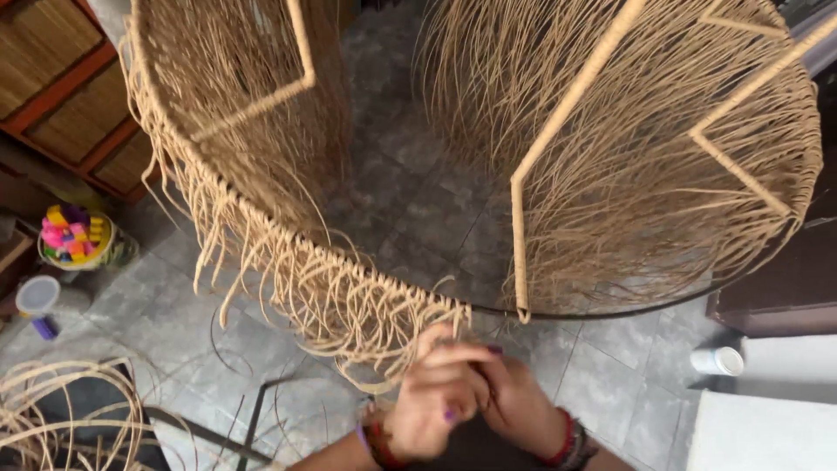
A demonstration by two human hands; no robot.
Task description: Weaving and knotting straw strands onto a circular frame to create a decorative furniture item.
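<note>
A large round frame (610,310) of dark metal fills the upper view, wrapped and strung with tan rattan strands (288,262) that hang loose along its near rim. My left hand (432,401) and my right hand (514,397) meet just below the rim's near point, fingers pinched together on a strand end at the edge of the woven section. Both wrists carry bead bracelets. The motion blurs the fingers, so the exact strand held is hard to make out.
Grey stone tiles (410,201) cover the floor. A coil of spare rattan (61,410) lies bottom left. A bowl of coloured pieces (74,235) and a white-lidded container (39,296) sit at left. A small white bottle (717,359) stands at right beside dark furniture (785,279).
</note>
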